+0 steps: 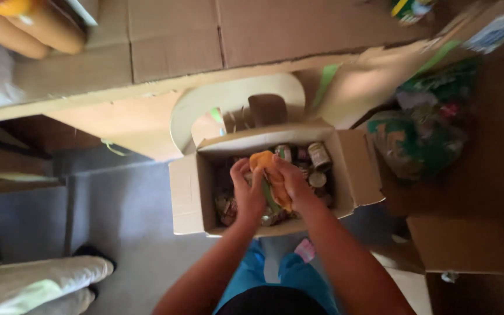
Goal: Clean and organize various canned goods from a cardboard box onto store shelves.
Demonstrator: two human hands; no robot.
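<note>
An open cardboard box (188,192) sits on a pale plastic chair (228,96) right in front of me. Several small cans and jars (318,156) lie inside it. Both my hands are over the box, gripping an orange-yellow packet (263,160). My left hand (246,189) holds its left side and my right hand (290,178) wraps its right side. The packet's lower end is hidden between my hands.
Large flat cardboard sheets (176,41) lean behind the chair. A pile of green packets (421,134) lies at the right, with another cardboard box (468,245) below it. Another person's pale trouser leg and dark shoe (91,254) are at the lower left.
</note>
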